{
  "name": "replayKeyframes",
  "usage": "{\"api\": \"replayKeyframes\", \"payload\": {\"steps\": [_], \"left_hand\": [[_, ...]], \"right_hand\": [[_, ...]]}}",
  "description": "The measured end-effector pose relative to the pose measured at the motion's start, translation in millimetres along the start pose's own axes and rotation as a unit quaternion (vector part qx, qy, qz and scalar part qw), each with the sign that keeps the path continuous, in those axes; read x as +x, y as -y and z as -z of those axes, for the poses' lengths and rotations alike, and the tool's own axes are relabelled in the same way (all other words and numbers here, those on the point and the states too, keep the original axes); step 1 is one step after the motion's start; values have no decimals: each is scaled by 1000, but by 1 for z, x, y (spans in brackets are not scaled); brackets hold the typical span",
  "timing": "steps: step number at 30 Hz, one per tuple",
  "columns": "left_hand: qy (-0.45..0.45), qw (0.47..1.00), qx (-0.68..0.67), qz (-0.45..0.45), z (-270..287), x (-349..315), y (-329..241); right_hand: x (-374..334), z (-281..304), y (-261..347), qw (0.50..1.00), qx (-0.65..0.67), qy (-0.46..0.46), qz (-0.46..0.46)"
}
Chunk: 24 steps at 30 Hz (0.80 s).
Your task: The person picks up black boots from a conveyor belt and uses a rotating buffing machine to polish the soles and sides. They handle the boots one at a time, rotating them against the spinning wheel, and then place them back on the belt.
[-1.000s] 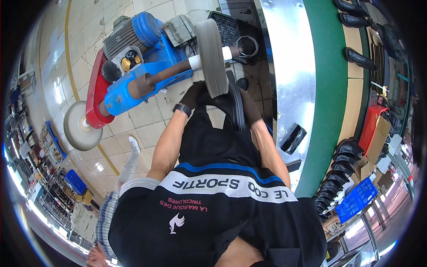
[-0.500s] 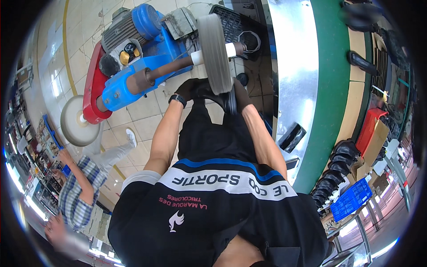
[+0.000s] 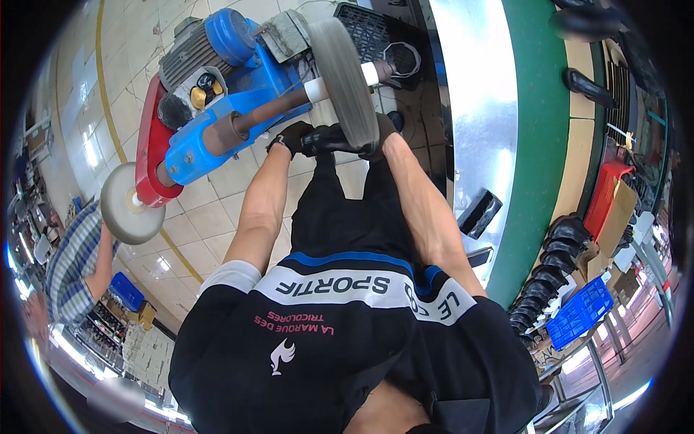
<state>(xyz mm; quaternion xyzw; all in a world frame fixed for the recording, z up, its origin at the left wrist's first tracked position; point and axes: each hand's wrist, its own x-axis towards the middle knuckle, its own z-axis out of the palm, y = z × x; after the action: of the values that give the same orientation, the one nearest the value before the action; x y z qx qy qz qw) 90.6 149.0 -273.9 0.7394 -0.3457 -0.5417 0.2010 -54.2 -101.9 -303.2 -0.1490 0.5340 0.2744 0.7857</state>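
A glossy black shoe (image 3: 327, 139) lies crosswise between my hands, pressed up to the underside of a grey buffing wheel (image 3: 345, 87) that looks blurred by spinning. My left hand (image 3: 294, 136), in a dark glove with a watch at the wrist, is closed around the shoe's left end. Gloved too, my right hand (image 3: 384, 134) grips the other end just right of the wheel. The wheel covers part of the shoe and some of the right fingers.
The wheel sits on the shaft of a blue machine (image 3: 210, 137) with a red guard (image 3: 150, 141) and a second pale wheel (image 3: 132, 202). On the right, a metal bench (image 3: 477, 108) holds a black block-shaped object (image 3: 480, 213). Several black shoes (image 3: 553, 264) stand beyond it. Another person (image 3: 76, 260) is at far left.
My hands have turned the shoe from an angle, one end toward me, to lie crosswise under the wheel. The other person has moved farther left. The whole view has shifted slightly.
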Motion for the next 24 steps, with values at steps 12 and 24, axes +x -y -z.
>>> {"api": "replayKeyframes", "payload": {"steps": [12,24], "left_hand": [[-86,852,-459,-237,-14,-53,-136],[-236,936,-137,-223,-9,18,-111]], "right_hand": [[-258,-45,-31,976,-32,26,214],[-198,-51,13,970,-39,4,240]]}}
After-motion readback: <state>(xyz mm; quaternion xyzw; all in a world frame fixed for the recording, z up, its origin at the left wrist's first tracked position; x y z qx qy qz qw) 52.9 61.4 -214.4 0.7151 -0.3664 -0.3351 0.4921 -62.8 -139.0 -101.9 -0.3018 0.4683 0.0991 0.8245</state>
